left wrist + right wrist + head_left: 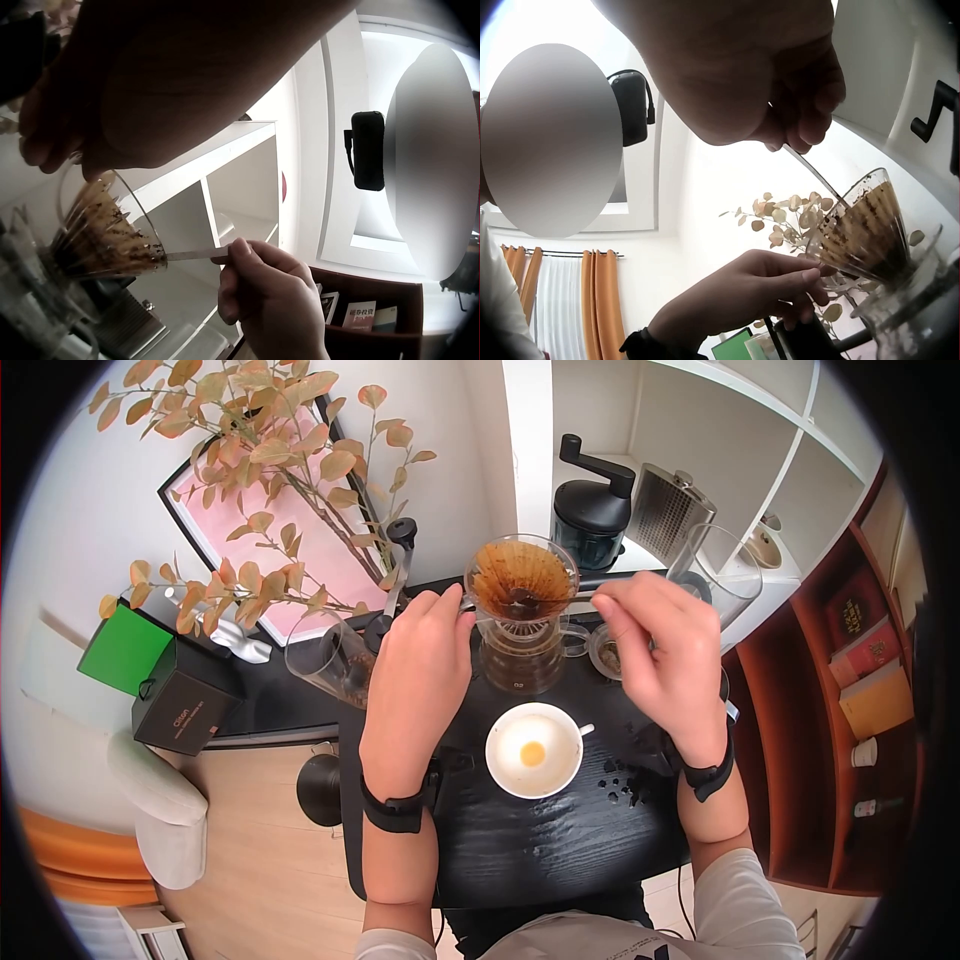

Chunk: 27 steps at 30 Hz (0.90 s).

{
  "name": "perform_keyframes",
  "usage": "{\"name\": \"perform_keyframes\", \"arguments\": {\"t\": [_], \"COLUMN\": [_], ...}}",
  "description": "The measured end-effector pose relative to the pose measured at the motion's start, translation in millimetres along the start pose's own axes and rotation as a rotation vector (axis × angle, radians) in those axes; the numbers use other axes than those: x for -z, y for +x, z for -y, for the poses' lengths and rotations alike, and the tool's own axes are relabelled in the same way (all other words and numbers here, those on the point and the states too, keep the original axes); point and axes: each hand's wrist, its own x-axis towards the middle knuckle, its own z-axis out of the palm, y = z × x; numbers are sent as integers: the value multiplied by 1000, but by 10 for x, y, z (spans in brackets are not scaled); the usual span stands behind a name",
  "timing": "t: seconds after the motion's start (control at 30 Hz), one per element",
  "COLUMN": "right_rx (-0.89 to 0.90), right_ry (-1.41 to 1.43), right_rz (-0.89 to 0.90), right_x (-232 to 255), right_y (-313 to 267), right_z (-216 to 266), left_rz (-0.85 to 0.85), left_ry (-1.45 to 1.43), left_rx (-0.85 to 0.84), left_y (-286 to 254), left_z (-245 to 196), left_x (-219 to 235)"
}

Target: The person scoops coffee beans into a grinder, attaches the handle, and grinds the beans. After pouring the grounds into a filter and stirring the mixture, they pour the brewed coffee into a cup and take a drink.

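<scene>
A clear glass dripper [562, 544] sits on a glass coffee server [522, 668], lined with a brown-stained paper filter [508, 568] that has wet coffee grounds [524, 598] at its bottom. At the dripper's left side, my left hand [418, 678] pinches its edge between thumb and fingers. My right hand [668, 650], on the other side, pinches one end of a thin flat stick [196, 255]. The stick slants over the rim into the filter, its far end hidden among the grounds. Nearer me stands a white cup [508, 768] with a little yellowish liquid inside.
Drops of water [622, 790] dot the black table [540, 850]. A tilted glass [322, 658] holding dark bits stands at left, a tall glass [712, 565] at right. Behind are a black hand grinder [592, 510] and a steel flask [672, 510]. Leafy branches [270, 450] overhang the left side.
</scene>
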Motion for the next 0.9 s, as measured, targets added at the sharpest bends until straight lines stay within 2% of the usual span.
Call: {"name": "perform_keyframes", "arguments": {"t": [0.27,0.33,0.47,0.6,0.8,0.9], "right_rx": [-12,6,-183,-257,-186,-132], "right_ry": [-3,33,134,195,100,35], "right_rz": [-4,-61,-142,-85,-76,-135], "right_x": [-44,-9,46,14,-78,-75], "right_y": [-2,20,1,-3,4,11], "right_z": [-42,-44,19,77,-80,-105], "left_rz": [-13,-71,-78,-52,-62,-71], "left_ry": [3,11,20,12,20,6], "left_rx": [23,-10,19,10,13,34], "left_y": [-5,-14,-17,-21,-57,-66], "left_z": [12,36,36,-18,-22,-53], "left_x": [-9,-24,23,129,169,239]}}
